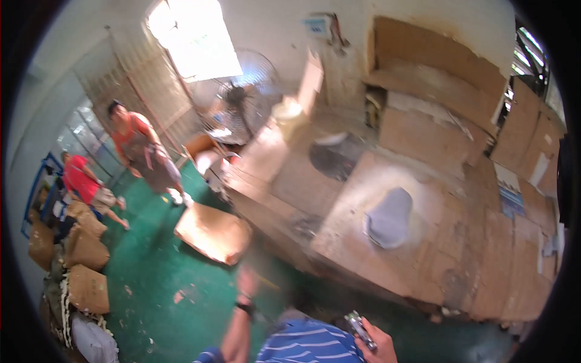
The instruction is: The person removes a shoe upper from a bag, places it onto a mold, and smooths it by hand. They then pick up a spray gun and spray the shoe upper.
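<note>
My left hand [246, 281], with a dark band on its wrist, hangs over the green floor near the worktable's front edge. Motion smears its fingers, so I cannot make out whether they hold anything. At the bottom right, my right hand [380, 346] is closed around a small silver and dark metal tool [359, 327]; its exact kind is unclear. Beyond that hand, a grey rounded piece [389, 218] lies on the cardboard-covered worktable [339, 227], ringed by a whitish patch. Neither hand touches it.
A dark round patch [337, 155] marks the tabletop further back. A big fan [237, 100] stands beneath the bright window. Two people, one in an apron [148, 154] and one in a red shirt [82, 178], are at left. A brown carton [213, 234] lies on the floor; several sacks line the left.
</note>
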Action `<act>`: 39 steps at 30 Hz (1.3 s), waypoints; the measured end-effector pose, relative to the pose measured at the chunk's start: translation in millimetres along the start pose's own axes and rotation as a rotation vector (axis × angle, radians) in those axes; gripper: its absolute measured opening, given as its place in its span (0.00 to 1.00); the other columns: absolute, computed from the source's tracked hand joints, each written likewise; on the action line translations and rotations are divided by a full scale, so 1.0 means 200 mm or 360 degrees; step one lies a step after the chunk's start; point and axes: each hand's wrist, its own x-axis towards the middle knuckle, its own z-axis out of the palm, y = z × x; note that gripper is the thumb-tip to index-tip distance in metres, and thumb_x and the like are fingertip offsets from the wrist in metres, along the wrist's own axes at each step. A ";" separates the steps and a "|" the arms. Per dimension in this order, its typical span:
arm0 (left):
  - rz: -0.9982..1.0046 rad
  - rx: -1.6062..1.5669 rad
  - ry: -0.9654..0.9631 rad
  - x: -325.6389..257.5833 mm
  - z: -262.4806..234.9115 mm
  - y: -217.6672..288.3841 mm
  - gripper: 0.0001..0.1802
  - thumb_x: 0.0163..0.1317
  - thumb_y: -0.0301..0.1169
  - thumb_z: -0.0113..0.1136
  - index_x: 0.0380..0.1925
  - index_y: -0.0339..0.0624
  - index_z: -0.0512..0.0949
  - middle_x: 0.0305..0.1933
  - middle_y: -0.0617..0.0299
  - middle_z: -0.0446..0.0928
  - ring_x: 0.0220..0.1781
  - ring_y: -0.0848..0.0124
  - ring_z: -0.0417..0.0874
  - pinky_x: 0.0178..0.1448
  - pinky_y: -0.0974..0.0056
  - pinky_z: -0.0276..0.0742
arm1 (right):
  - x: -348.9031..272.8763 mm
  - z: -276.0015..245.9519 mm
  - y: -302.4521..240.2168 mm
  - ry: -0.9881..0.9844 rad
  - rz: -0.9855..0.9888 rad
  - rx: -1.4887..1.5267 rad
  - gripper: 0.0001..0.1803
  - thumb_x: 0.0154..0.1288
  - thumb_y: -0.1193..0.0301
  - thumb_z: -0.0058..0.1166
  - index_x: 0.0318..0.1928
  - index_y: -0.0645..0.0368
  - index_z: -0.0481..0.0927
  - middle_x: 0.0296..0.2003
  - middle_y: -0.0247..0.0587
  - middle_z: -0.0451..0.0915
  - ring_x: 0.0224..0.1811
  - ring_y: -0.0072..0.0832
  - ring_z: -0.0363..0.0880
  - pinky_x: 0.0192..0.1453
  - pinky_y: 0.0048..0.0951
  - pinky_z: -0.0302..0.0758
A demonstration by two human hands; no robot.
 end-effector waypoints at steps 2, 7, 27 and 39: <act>-0.0096 -0.0765 0.0269 0.98 -0.20 0.34 0.19 0.69 0.39 0.53 0.54 0.40 0.78 0.48 0.49 0.81 0.48 0.50 0.83 0.51 0.50 0.80 | -0.01 -0.07 0.15 0.0200 -0.0042 -0.0150 0.29 0.61 0.78 0.62 0.64 0.68 0.73 0.46 0.57 0.81 0.48 0.42 0.84 0.54 0.30 0.76; 0.0077 -0.1751 0.0623 2.16 -1.83 0.29 0.18 0.69 0.37 0.56 0.54 0.39 0.76 0.44 0.53 0.82 0.44 0.58 0.83 0.47 0.56 0.81 | 0.14 -0.12 -0.36 -0.0025 0.0073 0.0086 0.29 0.65 0.76 0.59 0.65 0.70 0.69 0.45 0.59 0.79 0.43 0.41 0.80 0.53 0.31 0.74; -0.1661 -0.0927 -0.1620 -0.15 0.02 0.15 0.28 0.60 0.38 0.63 0.60 0.40 0.76 0.40 0.54 0.86 0.39 0.63 0.88 0.42 0.59 0.85 | 0.11 0.05 -0.15 0.0016 -0.0089 -0.0016 0.28 0.66 0.72 0.57 0.65 0.69 0.70 0.59 0.62 0.77 0.60 0.54 0.77 0.63 0.38 0.73; -0.2160 -0.0525 -0.1741 -0.49 0.01 0.24 0.12 0.60 0.32 0.58 0.41 0.42 0.85 0.34 0.53 0.86 0.27 0.61 0.86 0.32 0.58 0.86 | 0.05 0.03 -0.12 0.0025 -0.0062 -0.0017 0.28 0.67 0.71 0.57 0.65 0.68 0.71 0.55 0.62 0.78 0.56 0.54 0.79 0.60 0.40 0.74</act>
